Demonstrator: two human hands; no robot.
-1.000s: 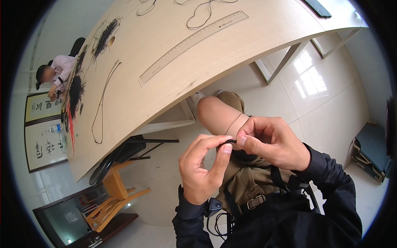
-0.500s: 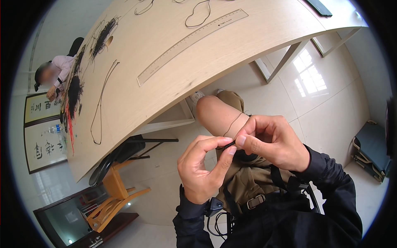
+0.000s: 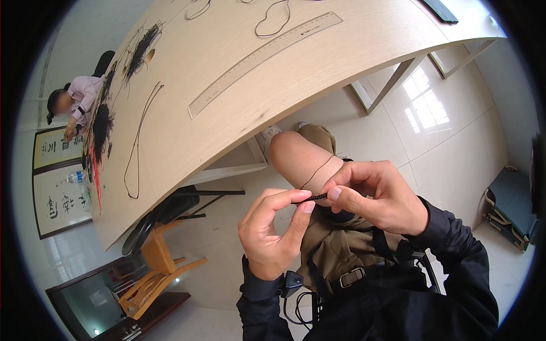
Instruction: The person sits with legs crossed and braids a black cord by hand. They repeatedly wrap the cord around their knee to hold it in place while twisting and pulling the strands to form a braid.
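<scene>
Our left hand (image 3: 268, 234) and right hand (image 3: 380, 200) hold one black cord (image 3: 319, 197) between pinched fingers (image 3: 280, 200), near our knee (image 3: 288, 149).

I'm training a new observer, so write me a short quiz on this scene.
1. Which hands grip the thin black braided cord?
2. True or false: the clear, flat plastic ruler lies on the pale wooden table.
3. The thin strands beside the tangled black thread bundle are: A green; B red; C blue.

Key: 1. Both: the bare left hand and the bare right hand. 2. True. 3. B.
</scene>
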